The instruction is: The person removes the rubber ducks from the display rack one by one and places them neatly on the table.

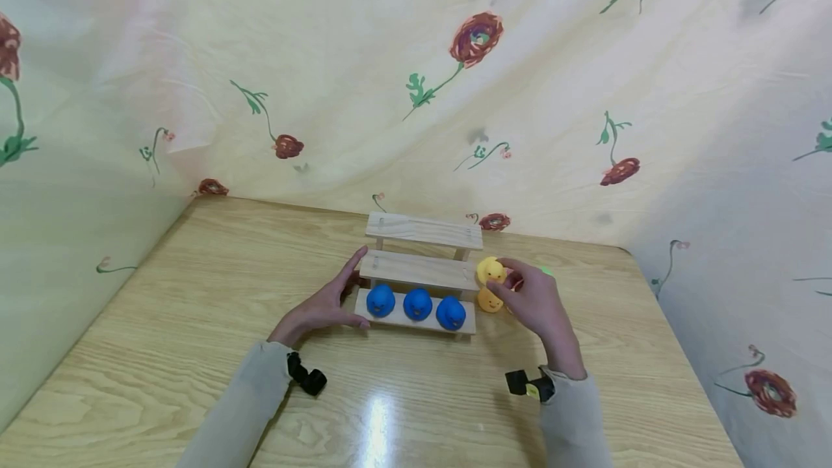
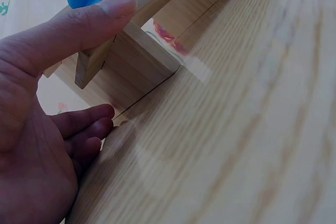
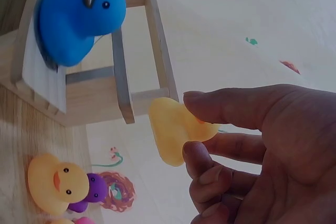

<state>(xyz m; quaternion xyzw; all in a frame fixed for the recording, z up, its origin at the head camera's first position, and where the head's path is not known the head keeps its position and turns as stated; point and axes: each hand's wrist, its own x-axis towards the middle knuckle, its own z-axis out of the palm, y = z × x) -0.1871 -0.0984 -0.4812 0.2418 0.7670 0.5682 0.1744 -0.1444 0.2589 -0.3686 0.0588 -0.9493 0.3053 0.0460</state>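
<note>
A three-step wooden rack (image 1: 419, 270) stands on the table. Three blue rubber ducks (image 1: 417, 304) sit in a row on its lowest step. My left hand (image 1: 323, 307) spans the rack's left end, thumb along the front edge of the lowest step and index finger reaching up by the middle step. In the left wrist view its other fingers bend loosely beside the side panel. Between thumb and fingertips my right hand (image 1: 534, 295) pinches a yellow rubber duck (image 3: 170, 129), raised beside the right end of the middle step.
Below the raised duck, an orange-yellow duck (image 3: 55, 182) stands on the table right of the rack. Behind it is a purple duck (image 3: 95, 188), and a bit of pink shows nearby. Something green (image 1: 546, 271) peeks past my right hand. A flowered cloth (image 1: 364, 78) hangs behind the table.
</note>
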